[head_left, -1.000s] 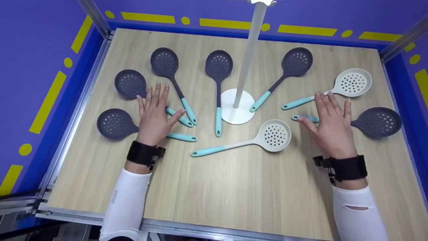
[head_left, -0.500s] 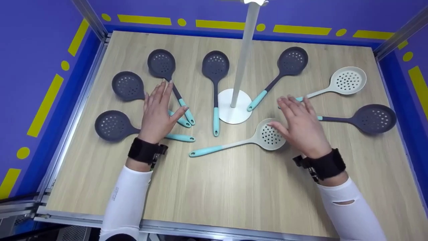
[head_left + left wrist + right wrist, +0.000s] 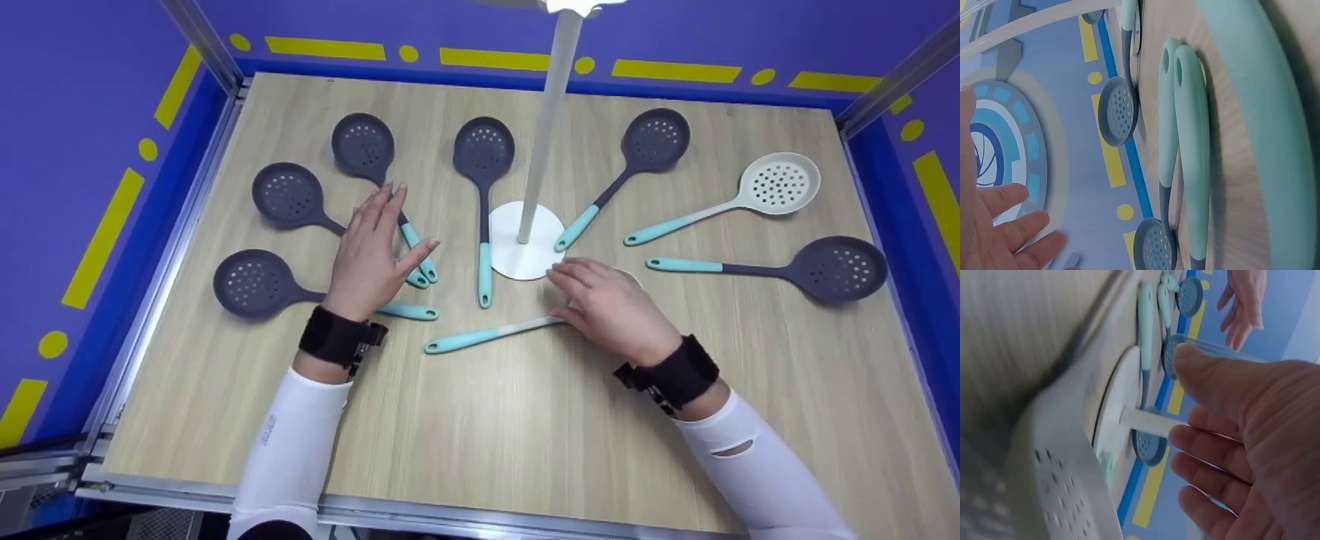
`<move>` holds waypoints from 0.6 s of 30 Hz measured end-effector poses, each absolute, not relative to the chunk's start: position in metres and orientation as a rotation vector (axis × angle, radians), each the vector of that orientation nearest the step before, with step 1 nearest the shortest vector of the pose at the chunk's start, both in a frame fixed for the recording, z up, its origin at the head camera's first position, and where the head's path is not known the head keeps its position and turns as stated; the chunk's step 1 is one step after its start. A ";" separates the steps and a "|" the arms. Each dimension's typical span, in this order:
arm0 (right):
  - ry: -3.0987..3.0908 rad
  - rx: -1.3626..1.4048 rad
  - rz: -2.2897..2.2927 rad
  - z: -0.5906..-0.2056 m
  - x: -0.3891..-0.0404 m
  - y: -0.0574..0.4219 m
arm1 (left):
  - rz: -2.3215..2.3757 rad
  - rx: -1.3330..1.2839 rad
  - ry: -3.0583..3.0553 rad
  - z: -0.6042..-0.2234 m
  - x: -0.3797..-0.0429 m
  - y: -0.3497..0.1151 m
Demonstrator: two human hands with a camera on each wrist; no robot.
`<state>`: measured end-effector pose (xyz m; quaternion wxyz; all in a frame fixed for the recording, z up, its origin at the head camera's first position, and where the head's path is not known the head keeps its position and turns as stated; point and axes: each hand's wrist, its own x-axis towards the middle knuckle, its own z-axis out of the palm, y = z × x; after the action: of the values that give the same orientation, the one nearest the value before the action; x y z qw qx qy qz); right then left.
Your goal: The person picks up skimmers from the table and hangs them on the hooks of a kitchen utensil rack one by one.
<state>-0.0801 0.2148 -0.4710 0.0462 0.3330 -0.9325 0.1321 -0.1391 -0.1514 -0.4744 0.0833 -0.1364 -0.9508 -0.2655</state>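
Note:
My right hand (image 3: 616, 309) is over the head of a near white skimmer (image 3: 525, 325) with a mint handle, hiding most of its perforated bowl. In the right wrist view, the thumb and loosely bent fingers (image 3: 1207, 467) are apart with nothing between them, and the white bowl (image 3: 1067, 478) lies below. On the left, my left hand (image 3: 367, 259) hovers over the handles of several dark grey skimmers, fingers extended and thumb out, holding nothing. Mint handles (image 3: 1192, 146) lie beside that hand in the left wrist view. Partly covered by it is a grey skimmer (image 3: 289, 195).
A white round base (image 3: 517, 259) carries an upright pole (image 3: 551, 127) mid-table. Around it lie a grey skimmer (image 3: 484, 150), another grey skimmer (image 3: 655, 142), a second white skimmer (image 3: 780, 184) and a grey skimmer (image 3: 838, 270) at right. Blue-purple walls enclose the table.
My right hand has moved left from the right-hand skimmers to over the near white skimmer, its fingers bending more. My left hand has shifted slightly right. The skimmers stay in place.

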 end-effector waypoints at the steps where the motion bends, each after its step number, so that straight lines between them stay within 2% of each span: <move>1: -2.854 1.037 0.403 -0.473 -0.080 0.212 | -0.794 -0.411 -2.836 -0.474 -0.140 -0.151; 18: -2.840 1.223 0.367 -0.498 -0.078 0.198 | -0.833 -0.483 -2.735 -0.468 -0.144 -0.130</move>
<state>-0.0778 0.1977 -0.4978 0.0136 0.3928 -0.9119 0.1179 -0.1438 -0.1304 -0.4678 0.1209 -0.1654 -0.9363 -0.2853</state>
